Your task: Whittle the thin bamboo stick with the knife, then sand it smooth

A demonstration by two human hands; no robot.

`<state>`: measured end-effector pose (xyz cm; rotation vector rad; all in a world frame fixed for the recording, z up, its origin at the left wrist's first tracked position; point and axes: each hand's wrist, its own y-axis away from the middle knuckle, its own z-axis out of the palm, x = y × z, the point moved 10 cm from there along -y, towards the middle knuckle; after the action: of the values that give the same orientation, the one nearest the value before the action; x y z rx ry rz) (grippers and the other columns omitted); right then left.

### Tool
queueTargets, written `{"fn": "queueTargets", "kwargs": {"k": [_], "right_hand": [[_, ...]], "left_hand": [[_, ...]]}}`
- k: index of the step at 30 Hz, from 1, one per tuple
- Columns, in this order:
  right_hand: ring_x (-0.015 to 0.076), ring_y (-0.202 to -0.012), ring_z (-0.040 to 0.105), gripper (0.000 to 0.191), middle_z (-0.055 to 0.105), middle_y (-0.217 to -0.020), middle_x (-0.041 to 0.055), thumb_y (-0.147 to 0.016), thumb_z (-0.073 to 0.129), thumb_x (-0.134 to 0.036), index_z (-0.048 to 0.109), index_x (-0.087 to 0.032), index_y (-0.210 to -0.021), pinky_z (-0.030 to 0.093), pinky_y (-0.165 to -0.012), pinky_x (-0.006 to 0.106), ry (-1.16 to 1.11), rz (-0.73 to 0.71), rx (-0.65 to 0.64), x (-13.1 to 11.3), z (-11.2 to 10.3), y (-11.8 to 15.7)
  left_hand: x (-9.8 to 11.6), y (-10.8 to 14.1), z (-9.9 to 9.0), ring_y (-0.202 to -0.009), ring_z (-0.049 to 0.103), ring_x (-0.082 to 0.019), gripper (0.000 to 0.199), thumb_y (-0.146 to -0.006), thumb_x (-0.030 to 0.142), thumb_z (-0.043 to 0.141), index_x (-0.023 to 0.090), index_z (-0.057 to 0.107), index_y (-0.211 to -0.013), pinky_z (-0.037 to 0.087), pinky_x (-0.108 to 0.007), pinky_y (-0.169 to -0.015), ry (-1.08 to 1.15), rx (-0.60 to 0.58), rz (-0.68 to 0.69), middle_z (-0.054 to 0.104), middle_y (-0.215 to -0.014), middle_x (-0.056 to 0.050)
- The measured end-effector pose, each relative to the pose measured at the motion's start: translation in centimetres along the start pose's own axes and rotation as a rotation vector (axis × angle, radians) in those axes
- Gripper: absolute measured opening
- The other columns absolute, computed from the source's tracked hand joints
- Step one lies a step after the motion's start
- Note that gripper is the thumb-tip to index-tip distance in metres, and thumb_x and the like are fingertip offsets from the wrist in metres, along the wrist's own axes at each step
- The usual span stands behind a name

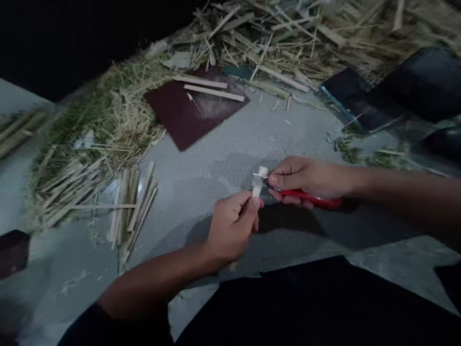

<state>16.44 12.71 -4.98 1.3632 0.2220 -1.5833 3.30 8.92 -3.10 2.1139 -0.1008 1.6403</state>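
My left hand [234,225] is closed around a pale flat strip [257,191], which looks like a split piece of plant stalk; its upper end sticks out past my thumb. In my right hand [300,179] is a knife with a red handle [311,198]. The knife's thin metal blade [258,178] lies across the strip near its top end, touching it. Both hands are close together above the grey ground sheet. My left fist hides the strip's middle, and a bit of pale stalk shows below it.
A dark red board [187,120] holds two pale strips [214,92] and a small pointed piece. Bundled cut stalks [131,206] lie at left. Dry stalks and shavings [273,43] are heaped along the back. Dark flat objects [360,98] sit at the right.
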Motion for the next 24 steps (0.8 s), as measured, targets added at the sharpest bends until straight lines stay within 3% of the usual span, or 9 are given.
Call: {"fn": "queueTargets", "kwargs": {"k": [2, 4, 6, 9, 11, 13, 18, 20, 24], "right_hand": [[0.0092, -0.044, 0.051, 0.055, 0.060, -0.060, -0.0011, -0.099, 0.084, -0.067, 0.070, -0.016, -0.084, 0.043, -0.042, 0.022, 0.030, 0.044, -0.022, 0.5, 0.3, -0.4], [0.0087, -0.044, 0.051, 0.049, 0.060, -0.060, -0.0013, -0.104, 0.081, -0.060, 0.068, -0.016, -0.085, 0.042, -0.043, 0.022, 0.033, 0.058, 0.068, 0.2, -1.1, -0.5], [0.0073, -0.045, 0.051, 0.040, 0.059, -0.060, -0.0024, -0.114, 0.070, -0.046, 0.065, -0.016, -0.087, 0.040, -0.045, 0.021, 0.011, 0.058, 0.278, -0.8, -4.4, 0.1], [0.0015, -0.051, 0.051, 0.036, 0.054, -0.064, -0.0064, -0.123, 0.049, -0.033, 0.058, -0.017, -0.092, 0.037, -0.055, 0.020, -0.107, -0.131, 0.687, -4.2, -10.6, 3.1], [0.0006, -0.051, 0.050, 0.039, 0.053, -0.063, -0.0071, -0.125, 0.044, -0.034, 0.056, -0.018, -0.091, 0.035, -0.056, 0.022, -0.110, -0.216, 0.791, -5.4, -12.1, 4.4], [0.0039, -0.047, 0.051, 0.043, 0.056, -0.061, -0.0044, -0.123, 0.050, -0.043, 0.060, -0.017, -0.090, 0.035, -0.051, 0.023, -0.025, -0.209, 0.712, -5.2, -10.8, 3.7], [0.0087, -0.042, 0.051, 0.054, 0.061, -0.056, -0.0005, -0.096, 0.088, -0.065, 0.068, -0.017, -0.083, 0.037, -0.041, 0.022, 0.151, -0.192, 0.285, -2.0, -2.7, 0.1], [0.0089, -0.043, 0.052, 0.054, 0.062, -0.057, -0.0003, -0.092, 0.092, -0.063, 0.066, -0.018, -0.080, 0.036, -0.040, 0.022, 0.180, -0.185, 0.264, -1.5, -1.9, -0.2], [0.0090, -0.044, 0.053, 0.051, 0.063, -0.058, 0.0016, -0.096, 0.091, -0.057, 0.066, -0.018, -0.075, 0.039, -0.042, 0.022, 0.205, -0.181, 0.298, -2.3, -3.3, 0.4]], "left_hand": [[-0.3, -0.3, -0.5, -0.054, 0.053, -0.009, 0.031, -0.112, 0.038, 0.055, 0.019, 0.068, -0.091, 0.040, -0.022, -0.056, 0.015, 0.028, -0.016, 0.059, -0.058, 0.005], [-0.4, -0.3, -0.7, -0.053, 0.052, -0.009, 0.029, -0.111, 0.036, 0.055, 0.019, 0.069, -0.092, 0.040, -0.022, -0.055, 0.018, 0.033, -0.023, 0.059, -0.057, 0.005], [-0.4, 0.2, -0.4, -0.052, 0.051, -0.009, 0.029, -0.111, 0.036, 0.055, 0.019, 0.069, -0.091, 0.040, -0.023, -0.056, 0.010, 0.018, -0.022, 0.059, -0.057, 0.005], [-0.4, 1.1, 0.6, -0.052, 0.051, -0.009, 0.032, -0.112, 0.039, 0.057, 0.018, 0.071, -0.092, 0.041, -0.023, -0.056, -0.029, -0.052, -0.015, 0.059, -0.058, 0.004], [-0.6, 1.3, 1.0, -0.052, 0.052, -0.009, 0.033, -0.112, 0.040, 0.056, 0.017, 0.073, -0.095, 0.041, -0.023, -0.056, -0.020, -0.064, -0.030, 0.060, -0.058, 0.004], [-0.9, 1.0, 0.8, -0.052, 0.051, -0.009, 0.033, -0.111, 0.041, 0.055, 0.017, 0.074, -0.098, 0.040, -0.023, -0.055, 0.024, -0.041, -0.049, 0.059, -0.057, 0.004], [-1.0, 0.2, 0.8, -0.051, 0.050, -0.009, 0.035, -0.111, 0.044, 0.058, 0.015, 0.076, -0.104, 0.039, -0.023, -0.053, 0.054, -0.049, -0.045, 0.062, -0.059, 0.003], [-1.1, 0.1, 1.2, -0.052, 0.051, -0.009, 0.035, -0.111, 0.044, 0.059, 0.014, 0.077, -0.108, 0.040, -0.023, -0.053, 0.067, -0.084, -0.050, 0.064, -0.060, 0.002], [-1.3, 0.1, 1.4, -0.055, 0.056, -0.010, 0.036, -0.112, 0.045, 0.059, 0.014, 0.077, -0.113, 0.044, -0.023, -0.056, 0.091, -0.099, -0.076, 0.066, -0.062, 0.001]]}}
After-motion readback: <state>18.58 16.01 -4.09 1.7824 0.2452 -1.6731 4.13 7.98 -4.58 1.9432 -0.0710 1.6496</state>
